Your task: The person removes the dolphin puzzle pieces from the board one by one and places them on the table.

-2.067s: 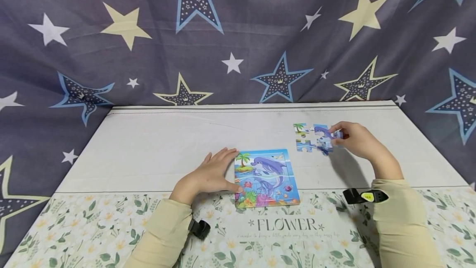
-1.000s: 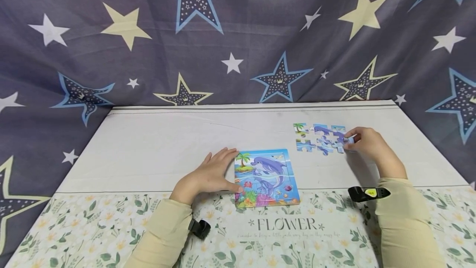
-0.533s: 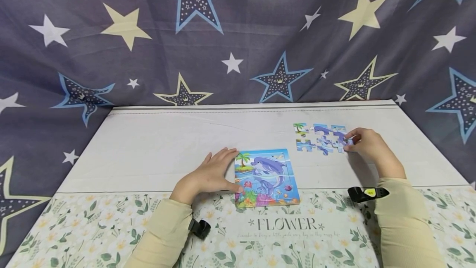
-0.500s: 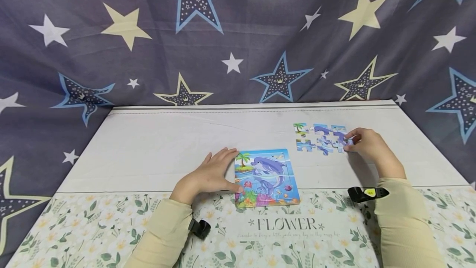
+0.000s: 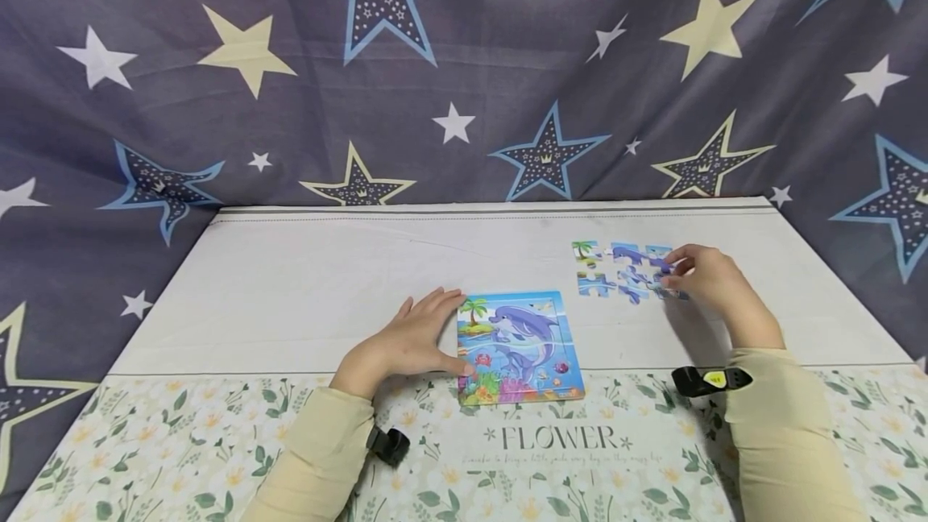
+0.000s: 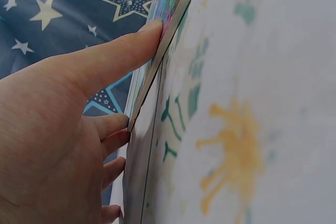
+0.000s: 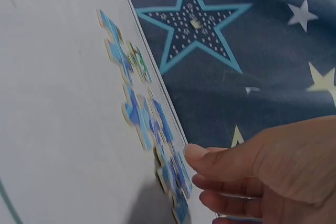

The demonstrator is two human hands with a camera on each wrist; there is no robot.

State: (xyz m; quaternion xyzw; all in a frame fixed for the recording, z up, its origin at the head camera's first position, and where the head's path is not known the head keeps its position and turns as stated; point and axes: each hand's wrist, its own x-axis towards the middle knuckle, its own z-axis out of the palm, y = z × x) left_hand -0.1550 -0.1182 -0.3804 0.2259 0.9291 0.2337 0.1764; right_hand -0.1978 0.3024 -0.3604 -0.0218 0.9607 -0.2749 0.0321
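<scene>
My left hand (image 5: 406,338) lies beside a square dolphin puzzle board (image 5: 520,349). Its thumb (image 6: 149,32) rests on the lower left of the board and its fingertips touch the upper left edge. To the upper right of the board, several loose dolphin puzzle pieces (image 5: 629,276) lie in rough rows. My right hand (image 5: 714,284) is over the right end of these rows, thumb and index finger apart around a purple piece (image 5: 658,262). In the right wrist view the thumb (image 7: 197,155) is close above the pieces, with none visible between the fingers.
A white cloth (image 5: 326,288) covers the back of the table and a floral cloth (image 5: 217,441) with the word FLOWER the front. A dark star-patterned curtain (image 5: 464,63) hangs behind. Each wrist wears a black camera strap (image 5: 389,446).
My right hand reached right with a piece, and that piece now lies at the lower right of the rows. The hand then shifted slightly back to the left. My left hand has stayed put.
</scene>
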